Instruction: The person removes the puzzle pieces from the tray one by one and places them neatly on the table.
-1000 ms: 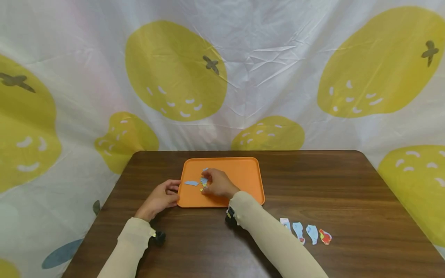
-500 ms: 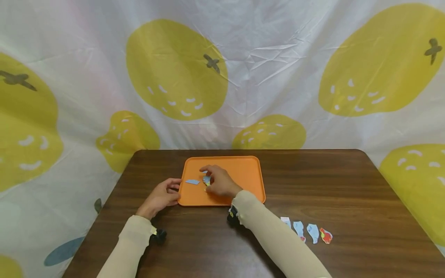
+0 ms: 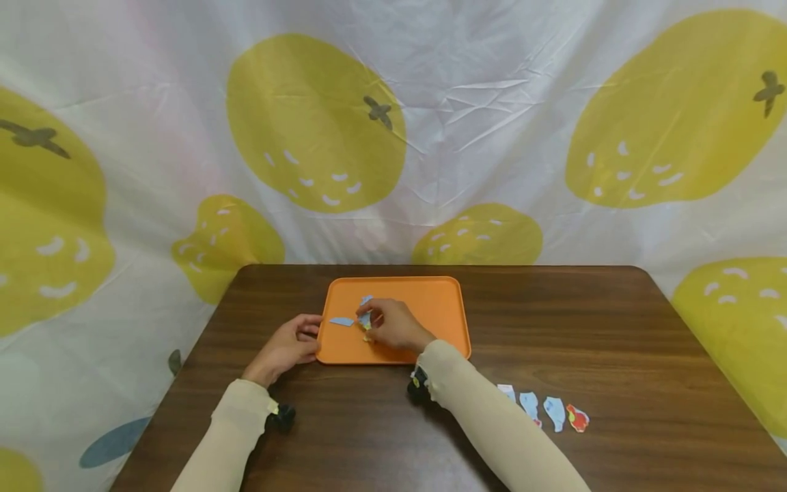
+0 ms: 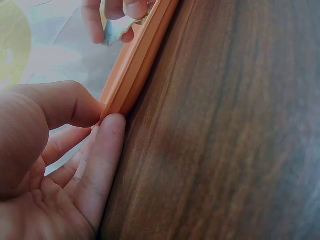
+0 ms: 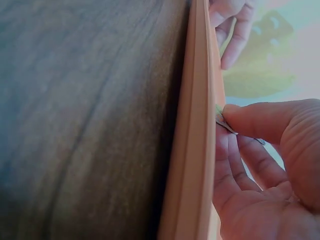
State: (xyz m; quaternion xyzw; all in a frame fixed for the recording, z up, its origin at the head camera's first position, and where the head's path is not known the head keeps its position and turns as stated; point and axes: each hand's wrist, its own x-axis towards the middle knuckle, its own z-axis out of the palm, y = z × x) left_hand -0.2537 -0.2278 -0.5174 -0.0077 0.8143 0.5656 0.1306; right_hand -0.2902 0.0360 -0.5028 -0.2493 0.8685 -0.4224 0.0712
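My left hand (image 3: 285, 348) pinches the left rim of the orange tray (image 3: 424, 301) between thumb and fingers, as the left wrist view shows. Over the tray, my right hand (image 3: 396, 324) holds a blue and yellow paper cutout piece (image 4: 120, 29) between thumb and fingers; much of it is hidden behind the fingers. A slim blue paper piece (image 3: 341, 321) lies flat to the left of that hand. Just beyond the fingertips lies another light blue piece (image 3: 367, 299). In the right wrist view the thumb presses on the thin edge of the held piece (image 5: 226, 121).
On the brown wooden table (image 3: 572, 328), several paper pieces form a row at the right: a light blue one (image 3: 555, 413) and a red one (image 3: 578, 417) among them. My right sleeve (image 3: 498, 417) partly covers the row. A lemon-print cloth (image 3: 479, 157) hangs behind.
My right hand has shifted slightly right, its fingers spreading and then drawing in on the piece. The farther blue piece is more exposed. My left hand stays on the tray rim.
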